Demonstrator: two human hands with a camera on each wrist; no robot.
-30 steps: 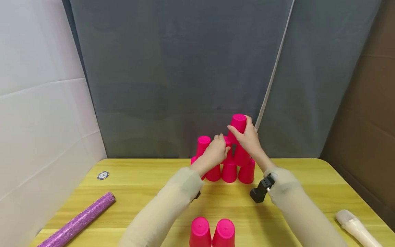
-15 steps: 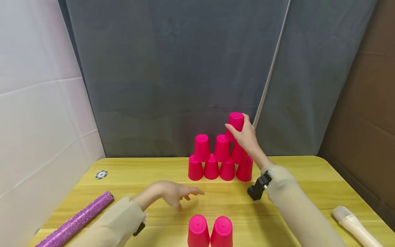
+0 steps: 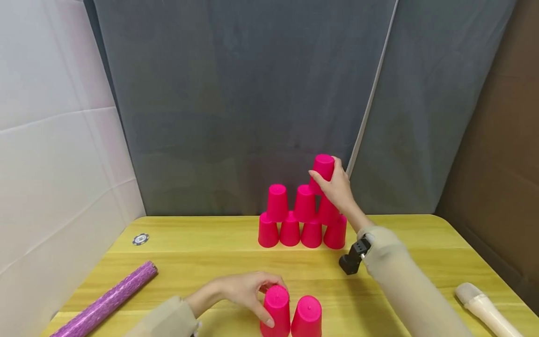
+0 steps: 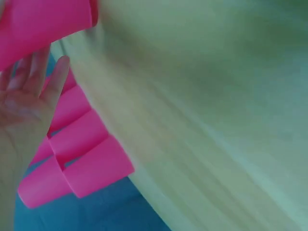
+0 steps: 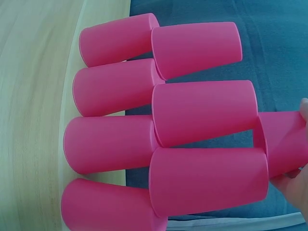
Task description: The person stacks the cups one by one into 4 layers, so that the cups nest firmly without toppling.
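A pyramid of upturned pink cups (image 3: pixel 289 230) stands at the back of the yellow table (image 3: pixel 202 262), with four cups below and three above. My right hand (image 3: pixel 325 175) grips another pink cup (image 3: pixel 323 164) at the right top of the pyramid; the right wrist view shows this cup (image 5: pixel 284 142) over the stack (image 5: pixel 202 115). Near the front edge my left hand (image 3: pixel 269 299) curls round the left one (image 3: pixel 278 313) of two upturned pink cups; the other (image 3: pixel 306 317) stands beside it. In the left wrist view the left hand's fingers (image 4: pixel 29 91) lie on that cup (image 4: pixel 43 21).
A purple glittery roll (image 3: pixel 107 299) lies at the front left, and a poker chip (image 3: pixel 141 239) further back. A white microphone-like object (image 3: pixel 484 311) lies at the front right. A grey curtain (image 3: pixel 252 93) hangs right behind the pyramid.
My left hand left the pyramid, came back across the table and took hold of the near left cup. My right hand stayed on the top cup.
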